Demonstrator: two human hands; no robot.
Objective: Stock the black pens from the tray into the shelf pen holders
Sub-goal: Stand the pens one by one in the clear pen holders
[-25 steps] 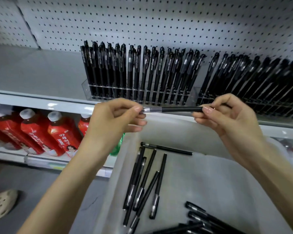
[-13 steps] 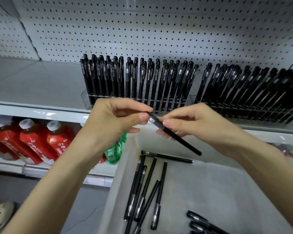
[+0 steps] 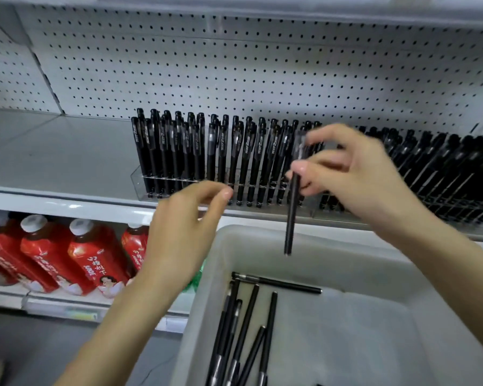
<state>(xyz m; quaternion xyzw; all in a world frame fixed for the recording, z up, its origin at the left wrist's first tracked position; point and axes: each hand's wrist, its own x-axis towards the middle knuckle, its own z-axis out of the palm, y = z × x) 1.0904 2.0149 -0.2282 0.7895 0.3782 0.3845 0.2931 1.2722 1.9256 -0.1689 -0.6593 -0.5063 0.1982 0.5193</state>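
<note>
Where the lower shelf shows, red bottles point(image 3: 67, 252): lined up below and left of the left hand.
Left hand point(image 3: 190, 227): holds nothing, fingers loosely curled, thumb and forefinger narrowly apart.
Pen holders point(image 3: 165, 178): clear, on the shelf beyond both hands, packed with upright black pens.
Held pen point(image 3: 290, 218): hangs upright from the right hand, above the tray.
Right hand point(image 3: 360, 179): pinches the pen's upper end; blurred.
Tray point(image 3: 346, 260): below the right hand, loose pens point(image 3: 246, 330) lying inside.
</note>
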